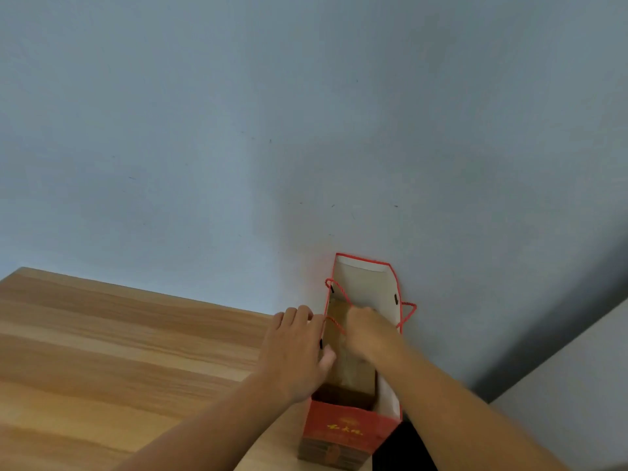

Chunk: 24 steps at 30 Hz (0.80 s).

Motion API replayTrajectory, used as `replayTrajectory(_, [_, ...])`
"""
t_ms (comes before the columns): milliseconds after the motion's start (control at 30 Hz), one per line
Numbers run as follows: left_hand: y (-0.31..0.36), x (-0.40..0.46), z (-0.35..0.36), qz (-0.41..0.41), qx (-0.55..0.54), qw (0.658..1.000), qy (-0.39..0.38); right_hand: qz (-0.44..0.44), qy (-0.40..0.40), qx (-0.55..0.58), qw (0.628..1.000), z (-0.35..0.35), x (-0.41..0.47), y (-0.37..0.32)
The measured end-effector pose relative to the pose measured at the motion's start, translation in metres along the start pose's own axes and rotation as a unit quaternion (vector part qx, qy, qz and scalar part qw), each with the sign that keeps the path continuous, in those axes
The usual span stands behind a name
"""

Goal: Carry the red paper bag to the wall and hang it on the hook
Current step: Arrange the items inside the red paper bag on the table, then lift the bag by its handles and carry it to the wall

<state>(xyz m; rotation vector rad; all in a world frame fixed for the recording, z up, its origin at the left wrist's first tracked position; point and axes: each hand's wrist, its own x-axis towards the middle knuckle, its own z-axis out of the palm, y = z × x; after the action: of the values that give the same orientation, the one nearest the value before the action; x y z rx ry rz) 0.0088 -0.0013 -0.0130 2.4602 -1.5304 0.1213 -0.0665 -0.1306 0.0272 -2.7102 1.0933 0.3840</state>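
Note:
The red paper bag (346, 431) stands upright at the right end of the wooden table, its mouth open and its white lining showing. Red cord handles (407, 314) hang at its rim. My left hand (295, 348) rests on the bag's left side, fingers spread along the edge. My right hand (367, 329) is closed over the mouth of the bag, around the cord handles; it is blurred. No hook shows on the blue-grey wall (306, 113).
The wooden table (119, 351) fills the lower left and meets the wall. A grey surface (577, 396) angles in at the lower right, with a dark gap beside the bag.

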Motion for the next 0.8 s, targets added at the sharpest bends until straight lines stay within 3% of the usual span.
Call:
replayTrajectory(133, [0.016,0.014,-0.019,-0.031,-0.062,0.998,0.009,-0.025,0.123,0.03,0.992,-0.088,-0.013,-0.02])
replayTrajectory(233, [0.038,0.025,-0.05,-0.088,-0.182,0.979,0.031,-0.04,0.147,0.018,0.988,-0.112,-0.025,-0.044])
replayTrajectory(367, [0.04,0.031,-0.076,-0.157,-0.254,0.95,0.089,-0.068,0.129,0.047,0.988,-0.128,-0.038,-0.071])
replayTrajectory(500, [-0.005,0.014,-0.098,-0.144,-0.177,0.965,0.13,-0.097,0.074,0.1,0.988,-0.136,-0.043,-0.09])
replayTrajectory(633, [-0.068,-0.027,-0.146,-0.13,-0.062,0.983,0.116,-0.183,-0.001,0.146,0.972,-0.127,-0.053,-0.13])
replayTrajectory(733, [-0.12,-0.072,-0.182,-0.13,-0.023,0.987,0.089,-0.273,-0.051,0.104,0.955,-0.105,-0.066,-0.181])
replayTrajectory(800, [-0.153,-0.108,-0.206,-0.133,0.022,0.99,0.048,-0.322,-0.026,0.064,0.944,-0.087,-0.074,-0.219])
